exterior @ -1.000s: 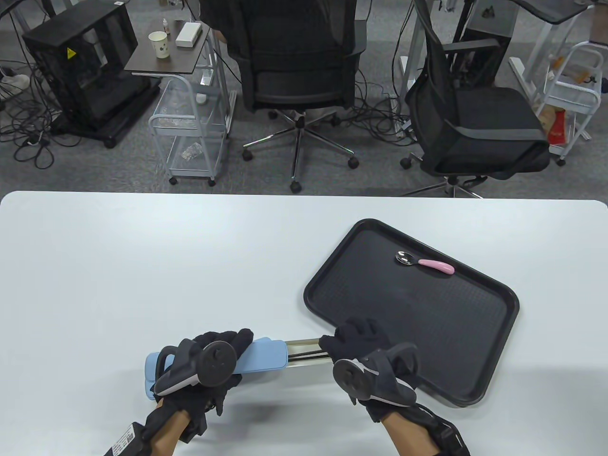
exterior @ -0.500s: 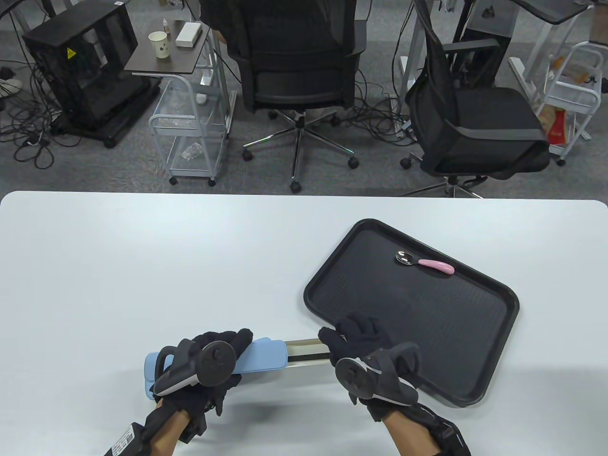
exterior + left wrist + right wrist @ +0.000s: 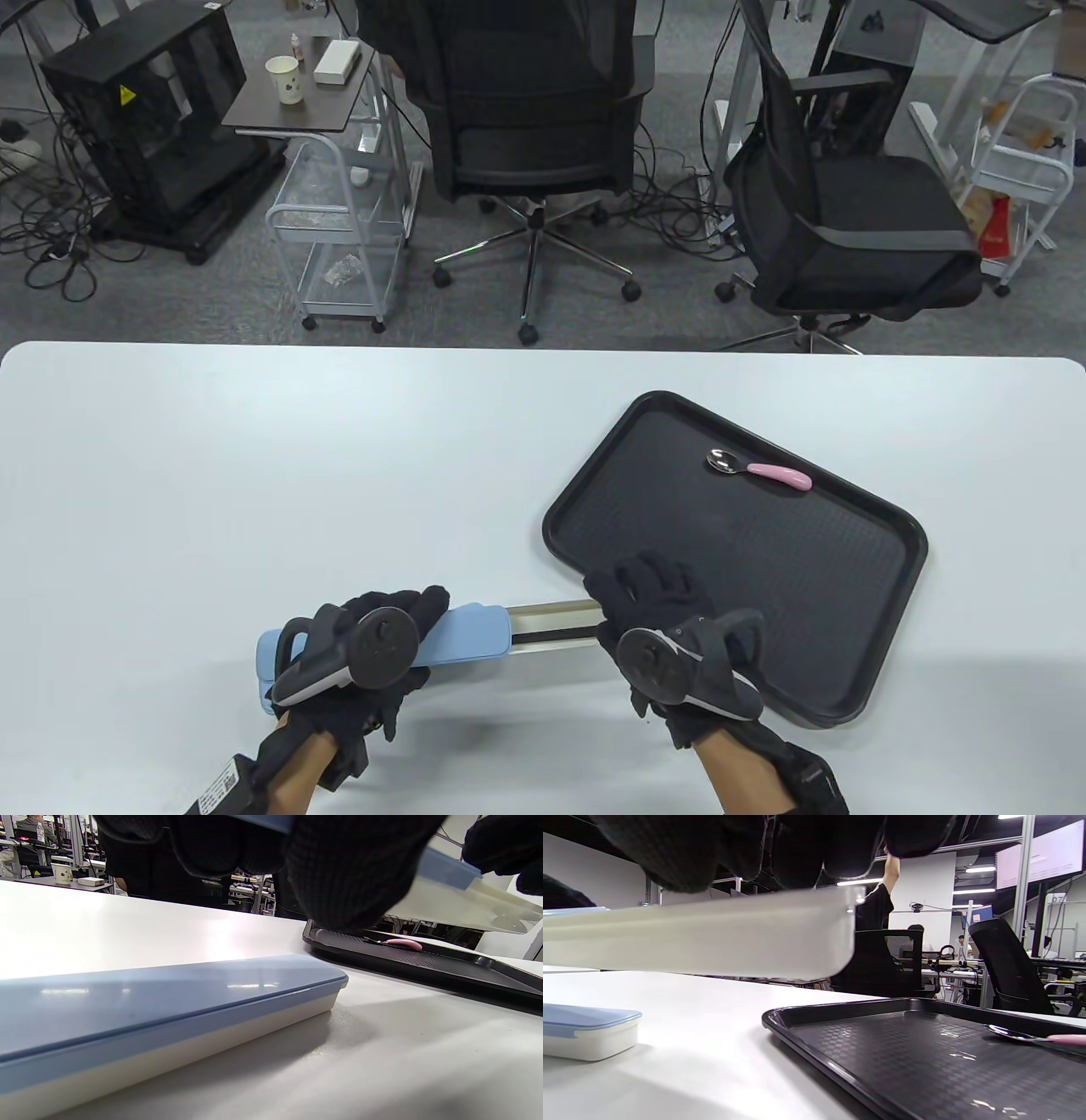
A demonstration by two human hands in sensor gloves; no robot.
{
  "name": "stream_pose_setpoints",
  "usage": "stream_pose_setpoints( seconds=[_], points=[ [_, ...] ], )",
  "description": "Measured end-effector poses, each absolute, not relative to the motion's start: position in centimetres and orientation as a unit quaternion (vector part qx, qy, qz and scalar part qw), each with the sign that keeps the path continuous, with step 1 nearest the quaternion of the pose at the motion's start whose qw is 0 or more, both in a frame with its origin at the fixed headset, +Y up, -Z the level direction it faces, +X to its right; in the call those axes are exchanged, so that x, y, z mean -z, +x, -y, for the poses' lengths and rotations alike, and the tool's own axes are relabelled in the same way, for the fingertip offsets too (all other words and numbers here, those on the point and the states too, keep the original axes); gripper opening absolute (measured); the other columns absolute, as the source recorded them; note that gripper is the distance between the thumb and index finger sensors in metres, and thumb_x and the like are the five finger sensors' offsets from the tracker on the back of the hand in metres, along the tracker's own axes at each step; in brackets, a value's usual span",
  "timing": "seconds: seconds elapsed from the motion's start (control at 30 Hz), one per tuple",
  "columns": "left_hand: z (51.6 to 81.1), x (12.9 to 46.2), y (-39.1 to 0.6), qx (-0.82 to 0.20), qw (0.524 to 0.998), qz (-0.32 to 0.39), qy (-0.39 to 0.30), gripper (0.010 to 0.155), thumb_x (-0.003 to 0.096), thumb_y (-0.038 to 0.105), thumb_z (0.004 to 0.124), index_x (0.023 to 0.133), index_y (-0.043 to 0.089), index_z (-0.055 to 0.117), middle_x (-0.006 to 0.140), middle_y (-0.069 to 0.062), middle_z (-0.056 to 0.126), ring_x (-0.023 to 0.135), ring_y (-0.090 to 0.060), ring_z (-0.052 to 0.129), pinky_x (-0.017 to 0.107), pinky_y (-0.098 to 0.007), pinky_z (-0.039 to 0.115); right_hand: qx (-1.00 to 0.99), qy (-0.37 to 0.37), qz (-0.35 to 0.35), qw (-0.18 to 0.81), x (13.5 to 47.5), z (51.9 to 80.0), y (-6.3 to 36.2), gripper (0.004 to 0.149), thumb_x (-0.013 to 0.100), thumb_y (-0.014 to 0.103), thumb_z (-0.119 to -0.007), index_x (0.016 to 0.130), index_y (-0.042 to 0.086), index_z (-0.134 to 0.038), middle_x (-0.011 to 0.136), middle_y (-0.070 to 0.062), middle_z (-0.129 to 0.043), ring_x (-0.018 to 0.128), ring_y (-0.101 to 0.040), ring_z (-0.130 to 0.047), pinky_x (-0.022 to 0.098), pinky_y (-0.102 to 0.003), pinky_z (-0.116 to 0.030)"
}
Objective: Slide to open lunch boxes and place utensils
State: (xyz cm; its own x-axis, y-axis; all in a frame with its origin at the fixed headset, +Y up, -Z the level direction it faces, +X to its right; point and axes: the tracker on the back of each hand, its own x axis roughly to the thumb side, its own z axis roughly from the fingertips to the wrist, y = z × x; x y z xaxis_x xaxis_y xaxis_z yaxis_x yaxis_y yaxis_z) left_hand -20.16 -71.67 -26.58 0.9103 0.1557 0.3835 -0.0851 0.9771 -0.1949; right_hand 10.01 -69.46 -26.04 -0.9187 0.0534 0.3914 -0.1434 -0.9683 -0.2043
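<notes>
I hold a slim utensil box above the table. My left hand [image 3: 394, 632] grips its blue lid [image 3: 471, 635]. My right hand [image 3: 632, 607] grips the white base [image 3: 556, 626], which is slid partly out of the lid to the right. The base also shows in the right wrist view [image 3: 712, 938]. A second box [image 3: 169, 997] with a blue lid lies closed on the table under my left hand; it also shows in the table view [image 3: 265, 671]. A pink-handled spoon [image 3: 759, 469] lies at the far side of the black tray [image 3: 848, 645].
The black tray sits at the right of the white table [image 3: 254, 475], its near left corner close to my right hand. Office chairs and carts stand beyond the far table edge.
My right hand has moved a little to the right with the white base, which now sticks further out of the lid. My left hand has stayed in place.
</notes>
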Motion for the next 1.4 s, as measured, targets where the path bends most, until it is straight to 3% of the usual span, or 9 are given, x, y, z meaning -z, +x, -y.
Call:
stream_pose_setpoints(
  seconds=[0.57, 0.83, 1.07, 1.4],
  points=[
    [71.6, 26.7, -20.4, -0.071, 0.973, 0.202, -0.089, 0.084, 0.0394, 0.037, 0.090, 0.106, 0.028, 0.039, 0.105, -0.004, 0.054, 0.092, -0.034, 0.062, 0.071, -0.063, 0.049, -0.977, 0.084, 0.156, 0.116, 27.5, 66.9, 15.8, 0.062, 0.049, 0.048, -0.077, 0.104, 0.037, -0.051, 0.109, -0.009, -0.053, 0.104, -0.038, -0.052, 0.074, -0.059, -0.049],
    [71.6, 26.8, -20.4, -0.073, 0.972, 0.203, -0.089, 0.084, 0.0394, 0.037, 0.090, 0.106, 0.028, 0.039, 0.105, -0.004, 0.054, 0.092, -0.034, 0.062, 0.071, -0.063, 0.049, -0.983, 0.014, 0.157, 0.096, 30.0, 66.1, 18.4, 0.068, 0.049, 0.050, -0.076, 0.107, 0.037, -0.043, 0.114, -0.007, -0.038, 0.106, -0.038, -0.043, 0.075, -0.059, -0.044],
    [71.7, 26.9, -20.5, -0.073, 0.973, 0.201, -0.090, 0.084, 0.0393, 0.037, 0.090, 0.106, 0.028, 0.039, 0.105, -0.004, 0.054, 0.092, -0.034, 0.062, 0.071, -0.063, 0.049, -0.992, -0.050, 0.097, 0.069, 33.4, 66.1, 21.1, 0.077, 0.049, 0.049, -0.076, 0.108, 0.032, -0.029, 0.115, -0.008, -0.033, 0.107, -0.039, -0.039, 0.076, -0.059, -0.042],
    [71.8, 27.0, -20.5, -0.074, 0.973, 0.198, -0.094, 0.084, 0.0393, 0.038, 0.090, 0.106, 0.028, 0.039, 0.105, -0.004, 0.054, 0.092, -0.034, 0.062, 0.071, -0.063, 0.049, -0.992, -0.116, 0.025, 0.046, 37.4, 68.7, 24.4, 0.079, 0.049, 0.049, -0.077, 0.108, 0.033, -0.027, 0.115, -0.007, -0.031, 0.107, -0.039, -0.037, 0.076, -0.059, -0.041]
  ],
)
